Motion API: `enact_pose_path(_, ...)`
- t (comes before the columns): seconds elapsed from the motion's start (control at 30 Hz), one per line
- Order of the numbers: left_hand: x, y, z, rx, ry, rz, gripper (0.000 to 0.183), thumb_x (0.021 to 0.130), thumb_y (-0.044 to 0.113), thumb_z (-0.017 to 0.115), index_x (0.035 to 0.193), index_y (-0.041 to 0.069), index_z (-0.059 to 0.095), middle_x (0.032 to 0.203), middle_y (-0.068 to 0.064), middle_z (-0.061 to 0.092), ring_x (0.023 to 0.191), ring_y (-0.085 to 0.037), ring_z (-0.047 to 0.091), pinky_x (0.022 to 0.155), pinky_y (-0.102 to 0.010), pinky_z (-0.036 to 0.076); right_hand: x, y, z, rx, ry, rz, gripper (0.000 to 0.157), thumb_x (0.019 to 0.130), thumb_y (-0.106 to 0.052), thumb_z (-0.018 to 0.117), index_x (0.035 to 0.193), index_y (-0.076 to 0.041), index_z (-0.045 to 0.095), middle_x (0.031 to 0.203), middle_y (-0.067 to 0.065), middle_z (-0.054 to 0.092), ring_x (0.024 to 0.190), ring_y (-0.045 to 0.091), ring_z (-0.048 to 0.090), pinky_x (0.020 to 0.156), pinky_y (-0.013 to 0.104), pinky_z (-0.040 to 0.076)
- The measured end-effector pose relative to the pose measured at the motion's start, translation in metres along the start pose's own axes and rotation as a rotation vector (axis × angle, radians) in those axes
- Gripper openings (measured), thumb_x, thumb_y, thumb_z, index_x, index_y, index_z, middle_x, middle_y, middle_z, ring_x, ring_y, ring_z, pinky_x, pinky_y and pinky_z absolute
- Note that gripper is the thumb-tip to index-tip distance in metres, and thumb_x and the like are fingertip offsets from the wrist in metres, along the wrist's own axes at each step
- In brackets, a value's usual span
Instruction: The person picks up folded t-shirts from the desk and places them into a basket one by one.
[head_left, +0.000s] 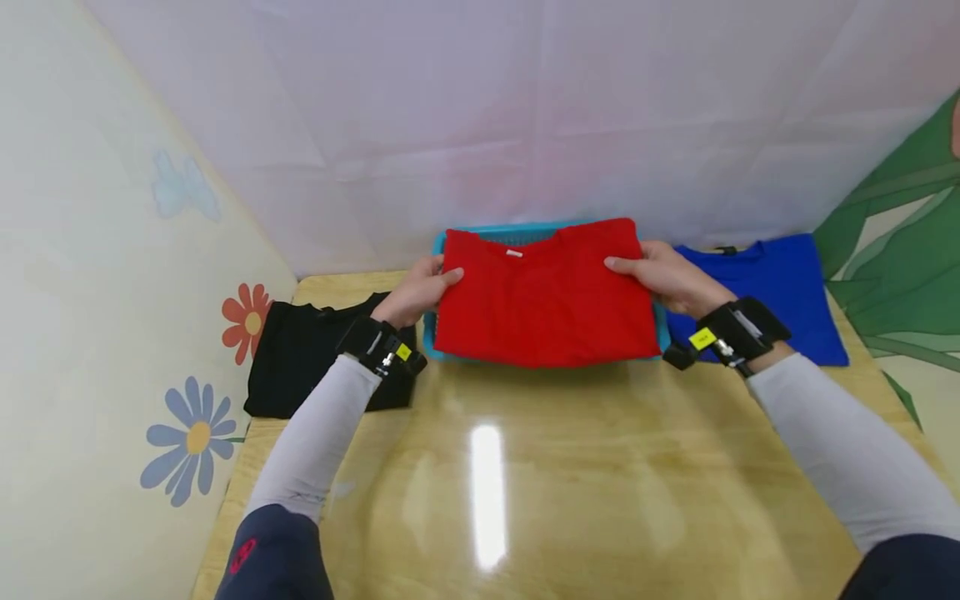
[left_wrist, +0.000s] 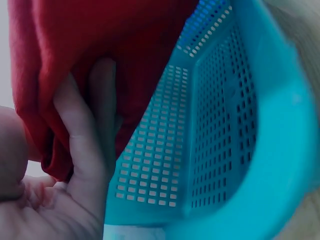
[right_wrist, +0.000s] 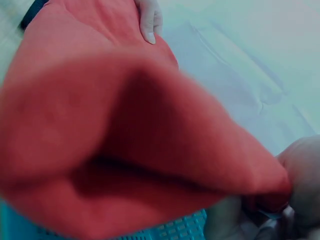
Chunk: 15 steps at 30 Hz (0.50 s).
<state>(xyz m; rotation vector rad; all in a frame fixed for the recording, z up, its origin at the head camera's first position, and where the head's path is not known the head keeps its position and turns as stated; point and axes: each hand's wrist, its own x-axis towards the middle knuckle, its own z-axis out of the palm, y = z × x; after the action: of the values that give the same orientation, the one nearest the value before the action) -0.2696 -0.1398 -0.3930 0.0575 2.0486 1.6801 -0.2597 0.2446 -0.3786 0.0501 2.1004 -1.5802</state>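
Observation:
A folded red T-shirt (head_left: 547, 304) with a white neck label is held over a blue plastic basket (left_wrist: 220, 125). At the shirt's left edge my left hand (head_left: 417, 292) pinches the cloth, thumb on top and fingers beneath, as the left wrist view shows. My right hand (head_left: 671, 273) grips the opposite edge the same way. In the right wrist view the red cloth (right_wrist: 125, 125) sags between the two hands, hiding most of the basket. Through the left wrist view, the visible part of the basket's perforated floor is bare.
On the wooden table (head_left: 570, 475), a folded black shirt (head_left: 300, 358) lies left of the basket, partly under my left forearm. A folded blue shirt (head_left: 780, 292) lies to the right. A white cloth (head_left: 525, 108) hangs behind; a painted wall (head_left: 112, 292) stands at the left.

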Motion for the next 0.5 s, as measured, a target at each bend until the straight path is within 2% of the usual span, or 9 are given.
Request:
enact_pose_path(0.23, 0.009, -0.003, -0.005, 0.013, 0.014, 0.007, 0.042, 0.114, 0.021, 0.051, 0.15, 0.0, 0.047, 0.113, -0.014, 0.071, 0.085, -0.017, 0.075, 0.079, -0.036, 0.067, 0.015, 0.002, -0.001, 0.0, 0.023, -0.014, 0.044, 0.114, -0.034, 0.052, 0.143, -0.002, 0.046, 0.096, -0.008, 0.074, 0.084, 0.011, 0.075, 0.076, 0.031, 0.064)
enact_pose_path(0.4, 0.012, 0.001, -0.006, 0.059, 0.04, 0.014, 0.044, 0.114, 0.021, 0.051, 0.152, 0.0, 0.046, 0.121, -0.017, 0.07, 0.086, -0.016, 0.074, 0.078, -0.034, 0.066, 0.023, 0.0, -0.005, -0.025, 0.006, 0.005, 0.049, 0.114, -0.037, 0.05, 0.148, -0.001, 0.044, 0.1, -0.006, 0.075, 0.088, 0.013, 0.076, 0.079, 0.033, 0.065)
enact_pose_path(0.5, 0.012, 0.004, -0.006, 0.077, 0.047, 0.02, 0.043, 0.114, 0.019, 0.05, 0.151, -0.002, 0.046, 0.117, -0.018, 0.07, 0.082, -0.014, 0.073, 0.074, -0.031, 0.066, 0.024, -0.003, -0.005, -0.05, 0.01, 0.002, 0.053, 0.115, -0.036, 0.049, 0.153, 0.001, 0.041, 0.1, -0.006, 0.074, 0.087, 0.012, 0.076, 0.079, 0.034, 0.065)
